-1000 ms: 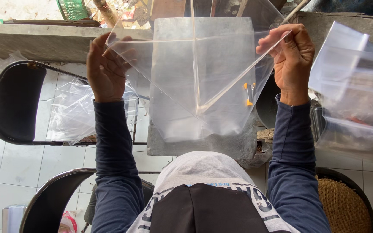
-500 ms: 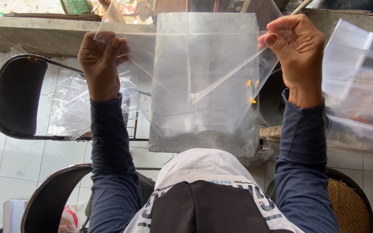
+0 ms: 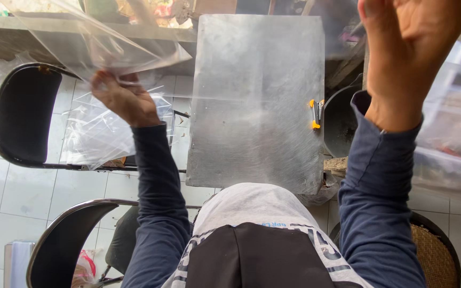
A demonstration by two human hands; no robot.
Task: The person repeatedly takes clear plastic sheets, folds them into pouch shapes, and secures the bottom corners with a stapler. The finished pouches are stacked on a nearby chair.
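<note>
Left hand (image 3: 124, 98): raised over the black chair, fingers (image 3: 114, 80) pinched shut on the lower edge of a clear plastic sheet.
Sheet (image 3: 89, 45): transparent film, fanning up and to the left from the left hand toward the top edge of the view; it hangs in the air, above the chair and the pile of bags, clear of the metal plate.
Right hand (image 3: 409, 50): lifted high at the upper right, close to the camera, back of the hand and wrist showing; the fingertips run out of view, so whether the fingers are open or closed on anything cannot be told.
Plate (image 3: 257, 101): grey, scratched metal rectangle lying flat between the two forearms, directly ahead of the person's lap.
Cutter (image 3: 316, 113): small tool with orange ends, at the right edge of the plate.
Bags (image 3: 97, 133): crumpled clear plastic heaped on the chair seat, just below the left hand.
Chair (image 3: 20, 114): black, metal-framed, on white floor tiles to the left.
Stack (image 3: 449, 133): more clear plastic at the right, beside the right forearm.
Sleeves (image 3: 158, 186): dark blue, covering both forearms.
Ledge (image 3: 54, 24): concrete, running along the top behind the chair.
</note>
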